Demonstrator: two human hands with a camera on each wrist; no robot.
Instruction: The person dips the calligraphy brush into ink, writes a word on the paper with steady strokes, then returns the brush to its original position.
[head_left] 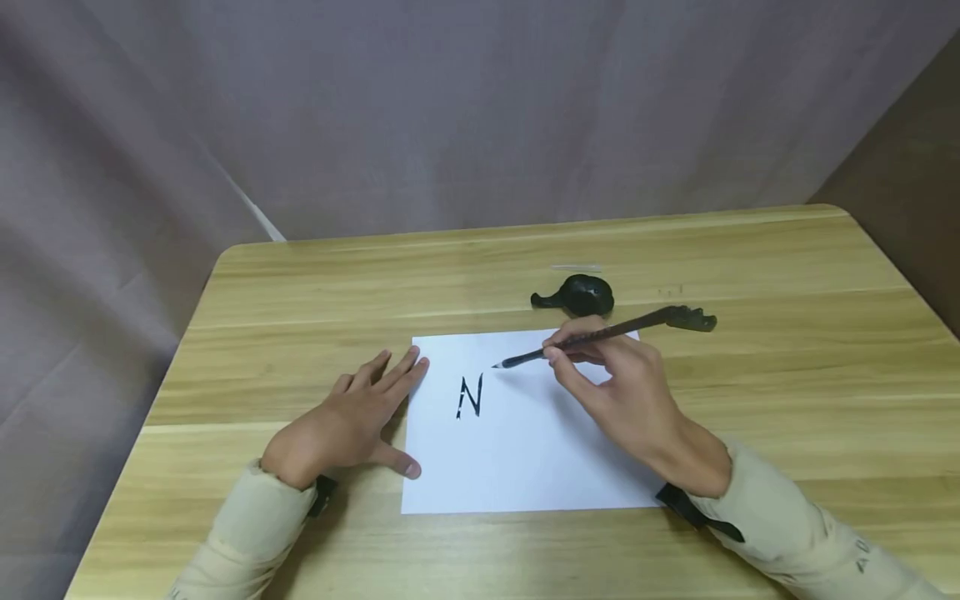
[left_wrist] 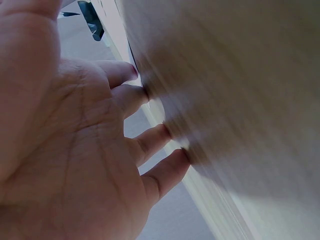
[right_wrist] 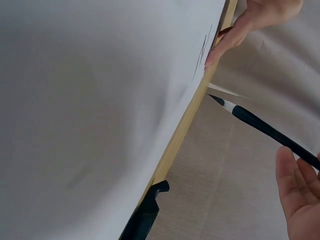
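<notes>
A white sheet of paper [head_left: 517, 467] lies on the wooden table, bearing a black brushed letter N [head_left: 470, 396] left of its middle. My left hand [head_left: 345, 425] rests with spread fingers at the paper's left edge, thumb and fingertips touching it. Between thumb and fingers my right hand [head_left: 630, 392] pinches a dark writing brush [head_left: 600, 335] with a carved end. The brush tip [right_wrist: 216, 99] is dark with a white band behind it, and in the right wrist view it hangs above the paper, apart from it. Just beyond the paper sits a black gourd-shaped inkstone [head_left: 587, 295].
A thin clear strip [head_left: 577, 268] lies behind the inkstone. The wooden table [head_left: 315, 292] has rounded far corners. Grey cloth [head_left: 480, 117] hangs behind it and along the left, and a brown surface [head_left: 907, 158] stands on the right.
</notes>
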